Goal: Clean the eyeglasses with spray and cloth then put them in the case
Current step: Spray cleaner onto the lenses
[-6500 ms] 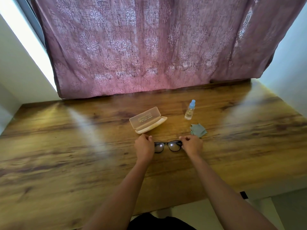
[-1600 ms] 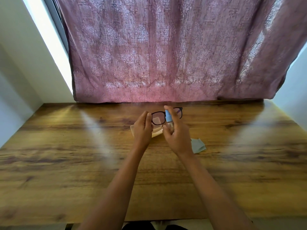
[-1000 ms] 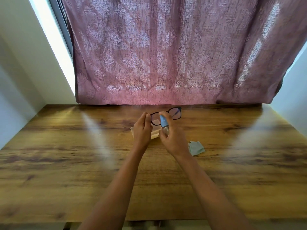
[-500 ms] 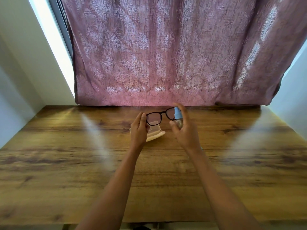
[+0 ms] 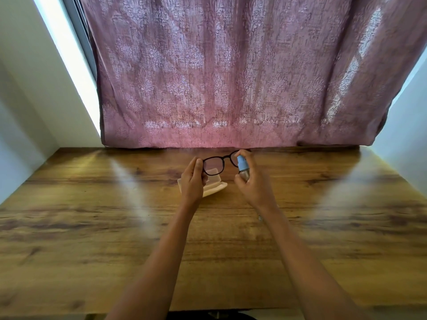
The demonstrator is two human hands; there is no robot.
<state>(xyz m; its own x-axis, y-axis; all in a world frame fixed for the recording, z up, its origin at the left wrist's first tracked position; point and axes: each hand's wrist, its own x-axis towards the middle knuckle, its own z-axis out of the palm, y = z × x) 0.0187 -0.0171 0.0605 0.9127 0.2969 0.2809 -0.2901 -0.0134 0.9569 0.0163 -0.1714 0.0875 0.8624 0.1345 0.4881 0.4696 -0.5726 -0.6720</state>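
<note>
My left hand (image 5: 193, 181) holds black-framed eyeglasses (image 5: 213, 166) by their left end, lifted above the table with the lenses facing me. My right hand (image 5: 253, 183) grips a small spray bottle (image 5: 243, 166) with a blue top, its index finger resting on the top. The bottle stands right in front of the glasses' right lens. Below and behind my left hand lies the open beige eyeglass case (image 5: 215, 187), partly hidden by that hand. My right arm covers the cloth.
The wooden table (image 5: 92, 215) stretches wide on both sides and toward me. A mauve patterned curtain (image 5: 219, 77) hangs along its far edge. White walls stand at left and right.
Since half a second ago both hands hold about the same pose; the bottle stays at the right lens. One second ago the bottle was at the left lens, and the cloth was in view.
</note>
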